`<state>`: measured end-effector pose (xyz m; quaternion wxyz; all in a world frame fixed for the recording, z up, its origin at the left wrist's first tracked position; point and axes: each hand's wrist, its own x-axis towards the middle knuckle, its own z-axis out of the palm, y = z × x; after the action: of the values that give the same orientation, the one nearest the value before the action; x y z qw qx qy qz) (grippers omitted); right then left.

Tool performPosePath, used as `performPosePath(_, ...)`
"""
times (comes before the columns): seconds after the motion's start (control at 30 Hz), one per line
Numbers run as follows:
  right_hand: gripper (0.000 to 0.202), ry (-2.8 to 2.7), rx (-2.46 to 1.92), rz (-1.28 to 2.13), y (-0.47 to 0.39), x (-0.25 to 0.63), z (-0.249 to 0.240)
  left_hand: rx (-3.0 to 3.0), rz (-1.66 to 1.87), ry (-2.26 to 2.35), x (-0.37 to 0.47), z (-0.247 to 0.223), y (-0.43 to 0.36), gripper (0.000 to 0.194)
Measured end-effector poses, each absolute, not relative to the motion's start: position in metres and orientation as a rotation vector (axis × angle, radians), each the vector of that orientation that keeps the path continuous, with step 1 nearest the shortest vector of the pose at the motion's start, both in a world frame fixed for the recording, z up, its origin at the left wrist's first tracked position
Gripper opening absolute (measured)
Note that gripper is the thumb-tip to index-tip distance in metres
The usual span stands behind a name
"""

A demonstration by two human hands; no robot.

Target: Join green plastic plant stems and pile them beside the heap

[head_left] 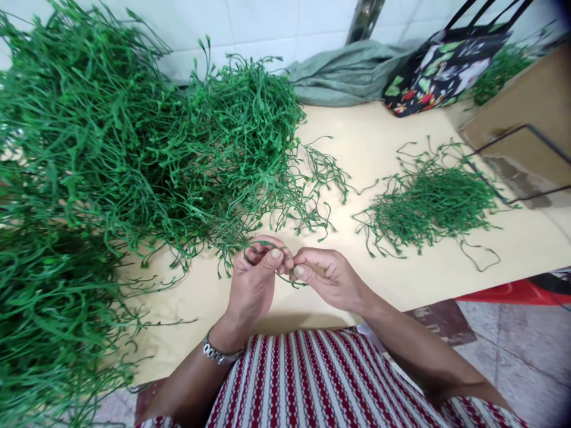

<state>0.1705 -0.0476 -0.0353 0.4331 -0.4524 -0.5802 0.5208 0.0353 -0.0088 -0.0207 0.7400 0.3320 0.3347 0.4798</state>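
In front of my body, my left hand [259,267] and my right hand [328,276] meet with thumbs and fingers pinched. Between them runs a thin green plastic stem [263,244], bent in a curve over the left fingers, with an end hanging below the fingertips. Both hands grip it; part of it is hidden by the fingers. A large heap of similar green stems [111,131] with small budded tips lies beyond and left of my left hand. To the right of my right hand sits a smaller pile of green stems [437,202].
The pale tabletop [357,137] carries all of this. At the back are a grey-green cloth [348,71] and a black floral bag [446,68]. A cardboard box [530,119] and a dark wire frame [530,126] stand at the right. White tiled wall [267,27] is behind.
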Motion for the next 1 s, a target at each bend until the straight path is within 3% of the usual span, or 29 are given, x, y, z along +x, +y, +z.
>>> performPosePath(0.13,0.017,-1.408,-1.154,1.359,-0.047,0.172,-0.033,0.761,1.062,0.757,0.036,-0.02,-0.009,0.011)
performPosePath(0.43,0.012,-1.758,-1.177,0.887,-0.04,0.18,-0.024,0.939,1.217,0.658,0.041,-0.021,-0.01,0.005)
performPosePath(1.0,0.012,-1.808,-1.167,0.652,-0.043,0.183,-0.025,0.866,1.135,0.617,0.044,-0.016,-0.009,0.003)
